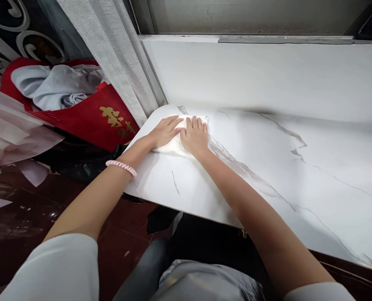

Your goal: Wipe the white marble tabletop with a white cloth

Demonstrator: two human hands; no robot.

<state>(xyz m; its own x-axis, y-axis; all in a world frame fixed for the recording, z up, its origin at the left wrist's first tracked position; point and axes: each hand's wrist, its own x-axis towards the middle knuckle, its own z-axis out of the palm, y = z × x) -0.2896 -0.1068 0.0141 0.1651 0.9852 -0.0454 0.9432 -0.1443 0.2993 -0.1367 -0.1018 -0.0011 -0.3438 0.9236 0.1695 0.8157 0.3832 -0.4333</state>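
Note:
A folded white cloth lies near the left end of a white marble-patterned table. My left hand rests flat on the cloth's left part, fingers stretched toward the right. On its right part my right hand is laid palm down, with its fingers pointing away from me. The two hands almost meet at the thumbs. Both press on the cloth from above and neither grips it. Part of the cloth is hidden beneath them. A pink coiled band circles my left wrist.
A red bag stuffed with light grey fabric stands left of the table. A pale curtain hangs at the table's far left corner. Behind the table rises a white wall under a window. Sheer pink fabric hangs at the left.

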